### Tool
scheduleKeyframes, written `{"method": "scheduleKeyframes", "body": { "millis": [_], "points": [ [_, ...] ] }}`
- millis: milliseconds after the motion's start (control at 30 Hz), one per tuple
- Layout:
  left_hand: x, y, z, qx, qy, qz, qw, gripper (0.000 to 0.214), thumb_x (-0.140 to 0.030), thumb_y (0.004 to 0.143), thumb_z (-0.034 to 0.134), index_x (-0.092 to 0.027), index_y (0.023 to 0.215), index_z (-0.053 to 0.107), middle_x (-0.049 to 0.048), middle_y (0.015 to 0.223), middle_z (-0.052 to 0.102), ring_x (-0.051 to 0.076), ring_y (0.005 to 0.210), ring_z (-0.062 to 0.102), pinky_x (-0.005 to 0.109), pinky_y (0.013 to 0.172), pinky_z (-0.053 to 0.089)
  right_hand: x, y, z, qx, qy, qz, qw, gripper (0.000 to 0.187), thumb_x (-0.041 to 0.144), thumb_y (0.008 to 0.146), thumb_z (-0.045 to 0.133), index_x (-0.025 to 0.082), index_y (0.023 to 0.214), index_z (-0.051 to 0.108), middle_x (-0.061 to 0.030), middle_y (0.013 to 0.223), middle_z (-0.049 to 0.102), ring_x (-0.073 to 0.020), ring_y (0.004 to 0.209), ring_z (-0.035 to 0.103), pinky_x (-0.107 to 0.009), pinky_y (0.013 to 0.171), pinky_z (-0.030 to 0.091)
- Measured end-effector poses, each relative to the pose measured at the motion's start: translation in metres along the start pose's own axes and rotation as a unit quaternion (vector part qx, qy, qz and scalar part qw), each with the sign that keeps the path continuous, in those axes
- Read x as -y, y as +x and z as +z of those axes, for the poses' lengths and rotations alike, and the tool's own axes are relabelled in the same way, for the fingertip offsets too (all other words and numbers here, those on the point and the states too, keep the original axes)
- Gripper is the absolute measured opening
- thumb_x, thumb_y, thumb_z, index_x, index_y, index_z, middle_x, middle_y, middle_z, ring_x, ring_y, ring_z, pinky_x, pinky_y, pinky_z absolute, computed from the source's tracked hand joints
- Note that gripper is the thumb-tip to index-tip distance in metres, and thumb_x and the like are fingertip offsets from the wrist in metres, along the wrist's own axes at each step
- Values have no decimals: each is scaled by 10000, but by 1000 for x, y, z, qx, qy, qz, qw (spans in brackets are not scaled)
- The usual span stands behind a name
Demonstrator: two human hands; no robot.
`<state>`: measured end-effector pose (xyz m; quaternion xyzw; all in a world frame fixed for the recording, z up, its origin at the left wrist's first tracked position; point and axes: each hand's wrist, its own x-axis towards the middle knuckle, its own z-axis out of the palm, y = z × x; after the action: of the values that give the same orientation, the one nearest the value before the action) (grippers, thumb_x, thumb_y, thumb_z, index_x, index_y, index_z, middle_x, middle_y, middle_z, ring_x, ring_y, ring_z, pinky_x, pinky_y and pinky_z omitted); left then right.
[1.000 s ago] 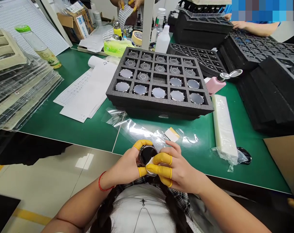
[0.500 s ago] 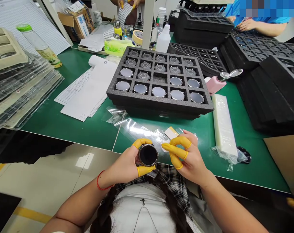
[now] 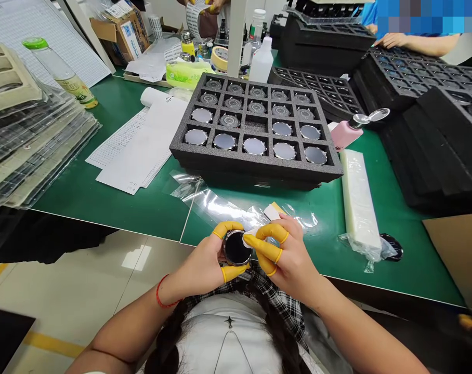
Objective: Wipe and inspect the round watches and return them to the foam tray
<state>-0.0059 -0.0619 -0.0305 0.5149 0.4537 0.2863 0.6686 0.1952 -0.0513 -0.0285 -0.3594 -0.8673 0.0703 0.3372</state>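
A round smartwatch case [image 3: 236,250] with a dark face sits in my left hand [image 3: 205,259], gripped at its rim between yellow-cotted fingers and thumb. My right hand [image 3: 289,255], also in yellow finger cots, pinches a small piece of white wiping material [image 3: 252,232]. The fingertips and the white piece are at the upper right edge of the watch face. Beyond my hands, a black foam tray [image 3: 255,167] holds many round watch cases in its compartments, some with pale faces up, others with dark backs up. One compartment in its third row has no watch.
Clear plastic film [image 3: 220,205] lies before the tray. To the right are a wrapped white block [image 3: 361,200], a black disc [image 3: 392,246] and a pink bottle [image 3: 345,136]. Left are papers [image 3: 136,150] and stacked plastic trays [image 3: 37,145]. Another person's hand [image 3: 394,40] shows at upper right.
My right hand has moved left, bringing the white piece from beside the watch to the edge of its face. My left hand keeps the watch in nearly the same place.
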Motion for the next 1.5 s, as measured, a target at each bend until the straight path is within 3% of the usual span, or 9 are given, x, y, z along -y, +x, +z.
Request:
{"method": "scheduleKeyframes", "body": {
  "millis": [500, 733, 867, 967, 1067, 1167, 1267, 1367, 1500],
  "points": [
    [7, 4, -5, -55, 38, 21, 998, 584, -121, 726, 711, -257, 1231, 450, -4, 1011, 637, 154, 857, 639, 270, 784, 523, 20, -17, 9, 17, 31, -1, 999, 391, 66, 844, 537, 246, 1184, 604, -31, 910, 645, -211, 946, 511, -509, 1034, 330],
    [6, 7, -2, -71, 21, 21, 997, 551, -251, 764, 739, -257, 1236, 454, -5, 979, 644, 148, 828, 639, 283, 792, 537, 25, -15, 0, 13, 138, 22, 990, 459, -4, 818, 506, 277, 1169, 595, -15, 866, 603, -180, 850, 523, -477, 950, 414],
    [3, 8, -3, -86, -2, 19, 996, 543, -258, 766, 745, -252, 1223, 452, -2, 959, 645, 147, 830, 651, 288, 814, 539, 12, -19, -12, -47, 70, 109, 990, 430, 21, 851, 520, 306, 1163, 602, -36, 912, 593, -209, 897, 522, -499, 922, 420],
    [0, 7, -4, -109, -36, 26, 993, 571, -250, 751, 761, -253, 1217, 432, 10, 996, 647, 169, 865, 683, 315, 845, 546, -1, -23, -6, -41, 23, 196, 979, 372, 151, 876, 585, 323, 1206, 595, -76, 1076, 607, -268, 1040, 513, -515, 904, 451],
    [-5, 7, -6, -125, -106, 48, 985, 608, -219, 736, 768, -263, 1216, 396, 10, 1031, 644, 183, 872, 716, 331, 857, 555, -2, -24, 10, 38, 139, 203, 969, 469, 261, 864, 633, 299, 1316, 513, -88, 1206, 611, -266, 1119, 550, -482, 933, 490],
    [-9, 6, -10, -154, -144, 90, 974, 638, -183, 703, 786, -252, 1189, 379, 4, 1004, 651, 185, 876, 724, 328, 864, 553, 5, -20, 25, 99, 245, 235, 935, 456, 255, 875, 607, 258, 1318, 502, -58, 1050, 684, -221, 990, 632, -439, 908, 518],
    [-9, 4, -15, -168, -146, 108, 969, 624, -172, 712, 780, -255, 1179, 376, 5, 1010, 667, 203, 942, 720, 358, 919, 533, 11, -13, 28, 98, 303, 309, 896, 392, 236, 880, 566, 224, 1270, 529, -9, 860, 688, -176, 823, 655, -392, 835, 542],
    [-6, 1, -15, -140, -136, 97, 976, 624, -145, 729, 766, -277, 1202, 382, 9, 1078, 659, 211, 1006, 708, 355, 937, 524, 11, -6, 22, 96, 333, 346, 872, 427, 243, 856, 595, 219, 1275, 519, 0, 845, 696, -174, 833, 664, -381, 837, 535],
    [-3, -1, -10, -55, -158, 28, 985, 630, -134, 730, 762, -266, 1213, 381, 21, 1048, 680, 208, 975, 718, 347, 926, 533, 11, -4, 16, 98, 315, 347, 878, 449, 256, 839, 620, 225, 1274, 515, -1, 854, 714, -197, 890, 672, -416, 881, 520]
  ]
}}
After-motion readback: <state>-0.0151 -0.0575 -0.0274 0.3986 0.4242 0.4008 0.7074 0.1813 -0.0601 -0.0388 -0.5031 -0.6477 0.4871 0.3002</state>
